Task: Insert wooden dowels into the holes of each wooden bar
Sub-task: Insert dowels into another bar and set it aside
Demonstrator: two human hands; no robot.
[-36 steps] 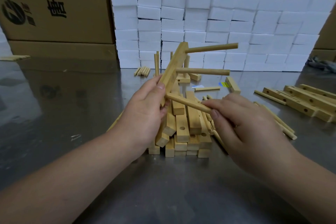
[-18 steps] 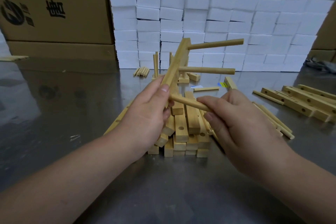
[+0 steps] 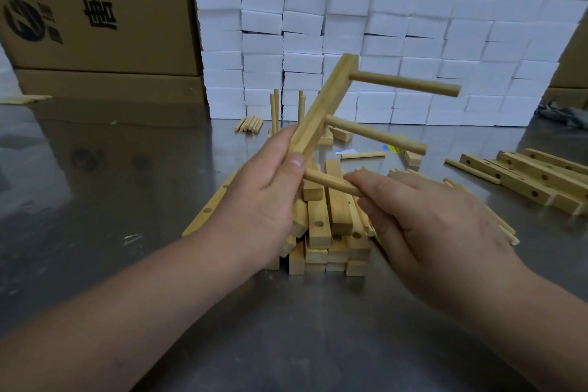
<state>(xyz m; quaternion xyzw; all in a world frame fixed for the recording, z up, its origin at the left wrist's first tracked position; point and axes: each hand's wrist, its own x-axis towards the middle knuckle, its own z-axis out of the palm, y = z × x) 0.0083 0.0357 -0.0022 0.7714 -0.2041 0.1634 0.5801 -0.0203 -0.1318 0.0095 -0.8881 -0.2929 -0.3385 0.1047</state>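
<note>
Now our right hand [image 3: 429,226] pinches the dowel [image 3: 331,183], axis pointing frame-left at the bar [image 3: 321,108] our left hand [image 3: 264,200] grips.

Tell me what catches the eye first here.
At centre, the left hand holds a tilted bar with two dowels sticking out, while the right hand pinches a third dowel against its lower part. Behind stands a wall of white blocks; below the hands lies a pile of bars.

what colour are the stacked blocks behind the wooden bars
The stacked blocks are plain white; the head view shows them best.
</note>
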